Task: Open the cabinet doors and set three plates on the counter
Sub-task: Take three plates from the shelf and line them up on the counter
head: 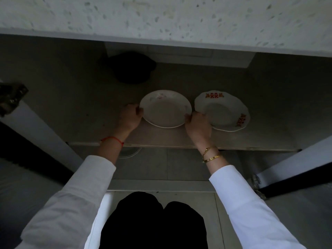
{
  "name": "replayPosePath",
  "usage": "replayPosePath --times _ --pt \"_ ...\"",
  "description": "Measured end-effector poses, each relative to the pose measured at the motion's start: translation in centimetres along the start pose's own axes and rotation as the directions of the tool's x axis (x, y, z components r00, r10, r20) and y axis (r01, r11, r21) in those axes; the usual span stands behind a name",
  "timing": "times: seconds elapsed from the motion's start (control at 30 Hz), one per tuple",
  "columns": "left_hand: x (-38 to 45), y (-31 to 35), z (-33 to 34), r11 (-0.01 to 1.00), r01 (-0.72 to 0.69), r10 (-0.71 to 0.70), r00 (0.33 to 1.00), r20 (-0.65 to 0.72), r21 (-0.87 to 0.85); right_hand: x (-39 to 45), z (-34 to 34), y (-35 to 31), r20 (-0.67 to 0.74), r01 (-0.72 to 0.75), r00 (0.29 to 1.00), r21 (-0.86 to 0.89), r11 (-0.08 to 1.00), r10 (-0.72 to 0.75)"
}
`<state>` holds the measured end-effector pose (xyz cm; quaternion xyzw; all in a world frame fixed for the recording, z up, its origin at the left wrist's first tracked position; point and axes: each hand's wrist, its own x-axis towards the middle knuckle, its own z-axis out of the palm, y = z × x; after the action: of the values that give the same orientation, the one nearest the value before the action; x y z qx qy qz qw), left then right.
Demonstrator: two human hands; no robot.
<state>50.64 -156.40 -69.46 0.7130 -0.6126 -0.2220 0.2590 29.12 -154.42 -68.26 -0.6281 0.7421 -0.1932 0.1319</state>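
Both cabinet doors stand swung out, the left door [41, 130] and the right door [294, 168]. On the shelf [161, 139] inside lies a white plate with faint pink flowers [165, 108]. My left hand [130, 116] grips its left rim and my right hand [196, 126] grips its right rim. Right beside it lies a scalloped white plate with red motifs [222, 108], partly behind my right hand. A third plate [130, 152] shows only as a rim below the shelf edge, behind my left wrist. The speckled counter [161, 17] fills the top of the view.
A dark round pot [132, 67] sits at the back of the shelf, behind the plates. Metal hinges show on the left [10, 97] and right [256, 184] doors. My dark trousers [152, 221] and a tiled floor are below.
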Motion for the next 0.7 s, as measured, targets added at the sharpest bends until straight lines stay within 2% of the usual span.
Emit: replayPosePath --times 0.23,0.4,0.7 --pt "-1.7 -0.4 -0.1 1.0 -0.019 0.02 0.999 -0.043 0.009 -0.9 0.0 0.7 0.015 -0.006 1.0 0.15 0.989 0.004" --pt "-4.5 -1.1 0.1 0.999 -0.043 0.044 0.994 -0.098 0.009 -2.9 -0.2 1.6 -0.011 0.047 0.999 0.23 0.972 -0.045" --pt "-9.7 -1.8 -0.9 0.991 -0.136 0.131 0.966 -0.225 -0.01 -7.7 -1.7 2.5 -0.031 0.095 0.995 0.321 0.942 -0.09"
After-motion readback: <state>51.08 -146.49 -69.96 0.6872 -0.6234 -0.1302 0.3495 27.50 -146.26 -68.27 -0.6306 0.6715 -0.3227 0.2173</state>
